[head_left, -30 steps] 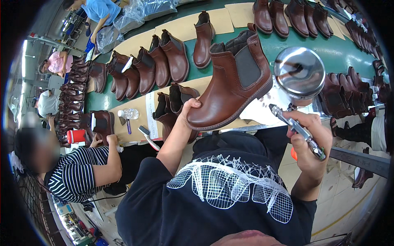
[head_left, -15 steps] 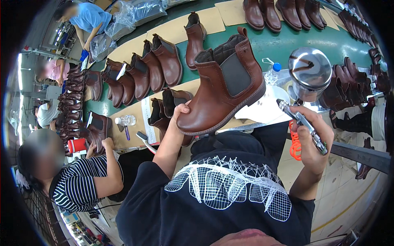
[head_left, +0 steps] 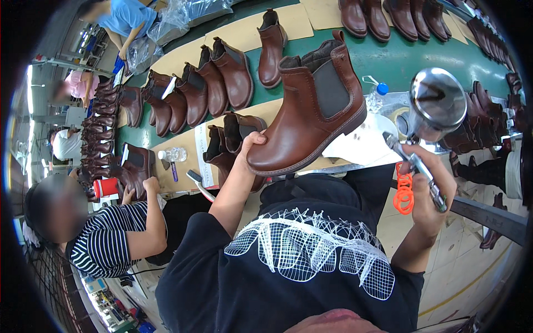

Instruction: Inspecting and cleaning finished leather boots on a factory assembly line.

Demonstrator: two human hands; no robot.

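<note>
Over the near edge of the table (head_left: 383, 61), here's the brown boot (head_left: 300, 125), held in the air — the left hand (head_left: 250, 152) grips it at the toe, thumb on top, fingers hidden underneath. Across from it, the right hand (head_left: 432, 180) curls tightly around a spray gun (head_left: 398, 149), front end near the boot's heel — and an orange coiled hose (head_left: 403, 191) dangles just beside that hand, outside the table's near edge.

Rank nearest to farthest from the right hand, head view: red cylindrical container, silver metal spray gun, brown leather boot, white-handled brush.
1. Silver metal spray gun: in the right hand.
2. Brown leather boot: in the left hand.
3. White-handled brush: farther left.
4. Red cylindrical container: far left.
</note>
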